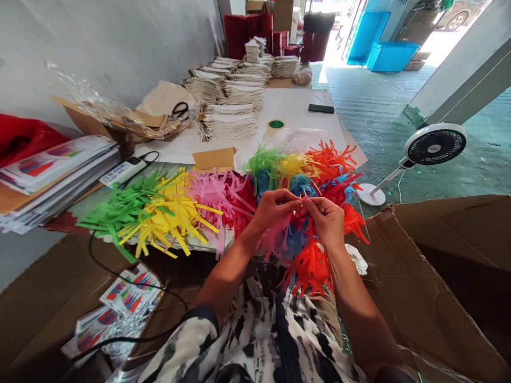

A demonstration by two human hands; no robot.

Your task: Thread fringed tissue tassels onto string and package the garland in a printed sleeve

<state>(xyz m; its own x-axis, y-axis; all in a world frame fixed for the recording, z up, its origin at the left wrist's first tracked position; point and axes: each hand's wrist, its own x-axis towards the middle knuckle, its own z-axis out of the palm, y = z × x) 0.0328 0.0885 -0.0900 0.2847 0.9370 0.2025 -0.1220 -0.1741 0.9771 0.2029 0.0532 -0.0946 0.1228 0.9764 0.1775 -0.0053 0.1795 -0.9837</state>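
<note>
Pinching middle of fringe bundle (331, 162) with left hand (275, 208) and right hand (326, 219), fingertips meeting. Looks like binding step tbh; probably needs steady tight pinch.

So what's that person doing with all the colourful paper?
A person sits at a table with both hands close together. The left hand and right hand pinch the top of a bunch of fringed paper strips in pink, blue and orange. What sits between the fingertips is too small to tell. More strips lie on the table in a green pile, a yellow pile and a pink pile. A tape roll, scissors and a phone lie further back.
</note>
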